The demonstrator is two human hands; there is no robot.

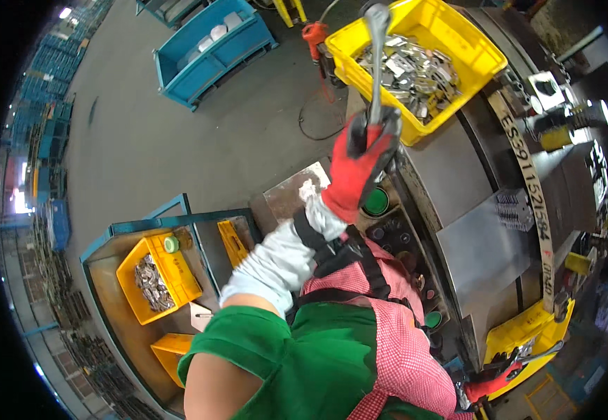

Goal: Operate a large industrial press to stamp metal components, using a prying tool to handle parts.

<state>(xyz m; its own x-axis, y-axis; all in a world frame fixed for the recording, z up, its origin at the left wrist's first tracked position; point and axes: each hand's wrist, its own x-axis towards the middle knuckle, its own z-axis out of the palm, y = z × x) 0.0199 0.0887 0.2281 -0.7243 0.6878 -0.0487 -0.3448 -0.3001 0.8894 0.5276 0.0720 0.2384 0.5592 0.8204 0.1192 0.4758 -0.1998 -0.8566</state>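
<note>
My left hand (365, 155), in a red and black glove, is closed around the shaft of a long metal wrench (376, 66). The wrench points up, its head in front of a yellow bin (482, 59) of small metal parts (416, 77). At the lower right, my right hand (491, 386), also gloved in red and black, is closed on a second slim metal tool, which looks like a wrench (545, 352). That hand is beside another yellow bin (563, 318) with a few metal pieces inside. Its fingers show only in part.
A steel worktable (482, 245) carries stacked metal plates (515, 210) and a long marked bar (528, 171). Beneath my left arm is a tray holding a green round container (376, 201). A cart (101, 262) with yellow boxes (188, 269) stands left; a blue crate (199, 66) is on the floor.
</note>
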